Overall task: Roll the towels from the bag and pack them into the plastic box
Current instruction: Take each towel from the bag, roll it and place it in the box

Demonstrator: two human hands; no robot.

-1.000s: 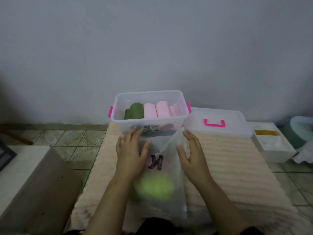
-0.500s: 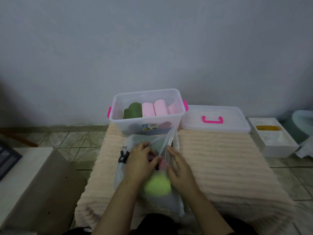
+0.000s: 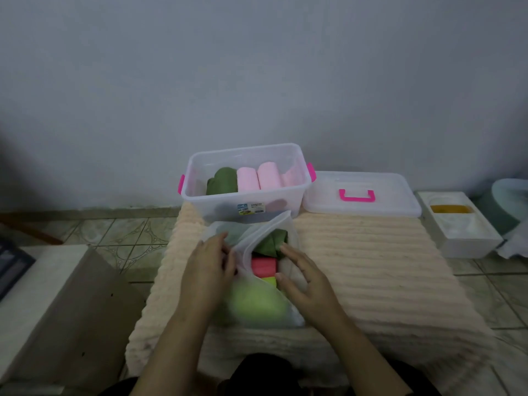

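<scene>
A translucent plastic bag (image 3: 257, 238) lies on the cream ribbed mat (image 3: 357, 267) in front of me. Its mouth gapes open and shows a dark green towel (image 3: 271, 241), a red-pink towel (image 3: 263, 266) and a lime towel (image 3: 257, 304) inside. My left hand (image 3: 210, 270) pinches the bag's left edge. My right hand (image 3: 307, 278) rests with spread fingers on the bag's right side, beside the red-pink towel. Behind the bag stands the clear plastic box (image 3: 200, 195) with pink latches, holding a rolled dark green towel (image 3: 223, 181) and rolled pink towels (image 3: 258, 178).
The box's clear lid (image 3: 361, 207) with a pink handle lies right of the box. A white container (image 3: 460, 232) sits on the tiled floor further right. A brown and white low surface (image 3: 57, 310) lies to my left. A grey wall rises behind.
The bag's mouth has been pulled wider apart, exposing the dark green and red-pink towels. My right hand moved right and its fingers spread; my left hand stayed on the left edge.
</scene>
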